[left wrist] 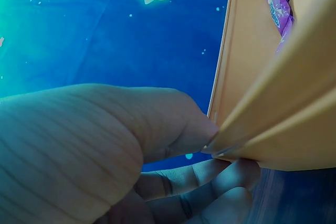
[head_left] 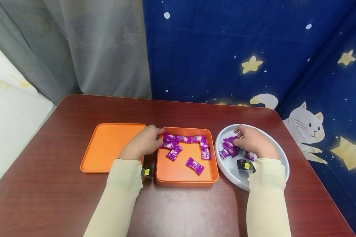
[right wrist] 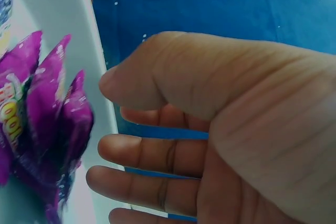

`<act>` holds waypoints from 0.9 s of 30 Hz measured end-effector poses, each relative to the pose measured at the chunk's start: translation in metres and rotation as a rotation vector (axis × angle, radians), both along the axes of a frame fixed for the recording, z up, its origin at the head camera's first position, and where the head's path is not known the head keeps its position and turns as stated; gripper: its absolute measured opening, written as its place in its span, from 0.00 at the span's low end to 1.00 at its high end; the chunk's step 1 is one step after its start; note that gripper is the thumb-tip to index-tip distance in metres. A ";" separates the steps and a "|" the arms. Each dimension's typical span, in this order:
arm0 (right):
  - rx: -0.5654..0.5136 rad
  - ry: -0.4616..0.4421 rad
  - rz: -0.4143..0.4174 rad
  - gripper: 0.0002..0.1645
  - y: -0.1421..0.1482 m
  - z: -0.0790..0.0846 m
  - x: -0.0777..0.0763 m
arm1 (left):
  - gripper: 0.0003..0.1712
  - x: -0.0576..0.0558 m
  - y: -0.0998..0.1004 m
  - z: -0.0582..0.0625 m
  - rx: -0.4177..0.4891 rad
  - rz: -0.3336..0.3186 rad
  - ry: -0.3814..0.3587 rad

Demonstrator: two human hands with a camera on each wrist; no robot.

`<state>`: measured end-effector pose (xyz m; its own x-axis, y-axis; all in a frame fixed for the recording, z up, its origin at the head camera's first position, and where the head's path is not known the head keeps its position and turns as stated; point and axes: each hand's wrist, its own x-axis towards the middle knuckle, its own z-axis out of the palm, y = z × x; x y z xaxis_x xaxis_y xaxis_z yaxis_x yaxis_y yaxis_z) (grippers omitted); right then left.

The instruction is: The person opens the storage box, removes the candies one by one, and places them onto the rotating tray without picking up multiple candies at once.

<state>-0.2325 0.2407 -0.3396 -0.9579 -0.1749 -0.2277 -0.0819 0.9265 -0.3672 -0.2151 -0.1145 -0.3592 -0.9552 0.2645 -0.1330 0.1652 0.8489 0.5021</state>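
My left hand (head_left: 146, 141) is at the far left corner of an orange box (head_left: 178, 171). Its thumb and fingers pinch the box's rim, as the left wrist view shows. Purple-wrapped candies (head_left: 195, 166) lie inside the box, several of them along its far side and down its right side. Over a round white tray (head_left: 225, 168) reaches my right hand (head_left: 253, 141), its thumb and fingers apart with nothing between them. In the right wrist view the fingertips stand just beside a pile of purple candies (right wrist: 47, 114).
An orange lid (head_left: 112, 144) lies flat to the left of the box, partly behind the left hand. All of these are on a dark red-brown table (head_left: 47, 177). A blue curtain (head_left: 201, 49) with stars and a grey curtain (head_left: 106, 46) hang behind it.
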 end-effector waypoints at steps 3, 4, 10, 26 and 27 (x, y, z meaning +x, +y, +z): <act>0.005 0.027 0.015 0.28 -0.003 0.003 0.001 | 0.28 0.000 0.000 0.000 0.002 0.000 -0.001; 0.004 0.034 0.021 0.28 -0.005 0.005 0.002 | 0.28 0.000 0.000 0.000 0.002 -0.004 0.003; 0.000 0.073 0.050 0.28 -0.019 0.016 0.008 | 0.27 0.000 0.000 0.001 0.001 -0.018 0.020; 0.047 0.136 0.213 0.26 -0.081 0.021 0.012 | 0.27 0.001 0.000 0.002 0.002 -0.010 -0.001; 0.049 0.135 0.221 0.26 -0.085 0.021 0.012 | 0.27 0.001 0.000 0.002 0.002 -0.009 -0.004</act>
<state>-0.2200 0.1555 -0.3189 -0.9198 -0.3755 -0.1142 -0.3296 0.8970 -0.2946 -0.2145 -0.1144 -0.3576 -0.9523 0.2733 -0.1359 0.1709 0.8465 0.5042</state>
